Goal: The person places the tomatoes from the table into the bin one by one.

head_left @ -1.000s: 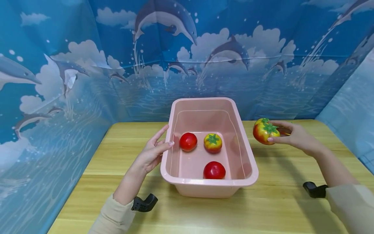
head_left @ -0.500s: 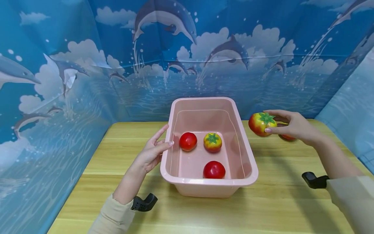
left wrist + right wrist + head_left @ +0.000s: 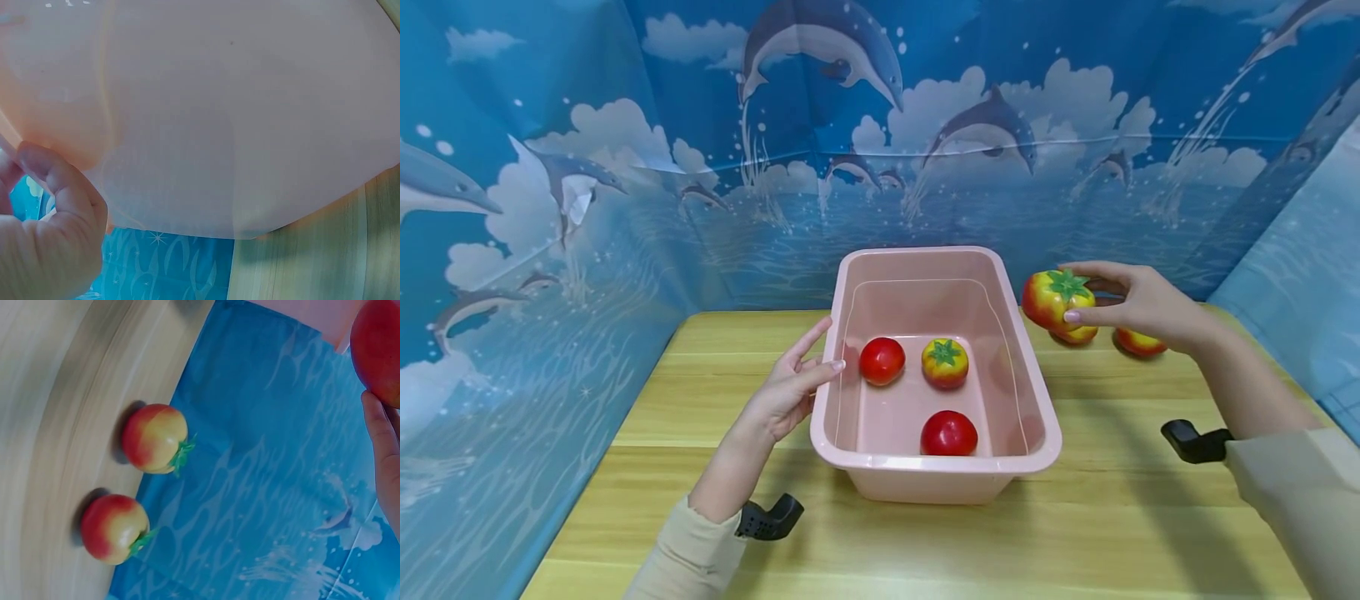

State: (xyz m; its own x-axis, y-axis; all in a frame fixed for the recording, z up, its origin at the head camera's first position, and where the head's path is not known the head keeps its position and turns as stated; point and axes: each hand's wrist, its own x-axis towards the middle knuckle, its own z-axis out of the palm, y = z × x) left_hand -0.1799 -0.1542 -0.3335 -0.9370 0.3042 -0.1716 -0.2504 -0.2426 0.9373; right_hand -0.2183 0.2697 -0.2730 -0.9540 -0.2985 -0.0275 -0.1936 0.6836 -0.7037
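Observation:
My right hand (image 3: 1150, 304) pinches a red-and-yellow tomato (image 3: 1048, 296) with a green star-shaped top, raised just right of the pink plastic bin (image 3: 936, 465). In the right wrist view, fingertips press the red underside of this tomato (image 3: 380, 353). My left hand (image 3: 786, 396) grips the bin's left rim, thumb over the edge and fingers outside. Inside the bin lie a red tomato (image 3: 882, 361) at the left, a yellow-red tomato (image 3: 945, 363) with a green top, and another red tomato (image 3: 949, 433) near the front.
Two more red-and-yellow tomatoes sit on the wooden table (image 3: 1120, 517) at the right: one tomato (image 3: 1077, 336) below the held one, another tomato (image 3: 1138, 343) by the right wrist. A blue dolphin-print cloth (image 3: 760, 250) hangs behind the table and along its sides.
My right hand has lifted the tomato and carried it left toward the bin, uncovering the two tomatoes on the table. The left hand and bin have stayed put.

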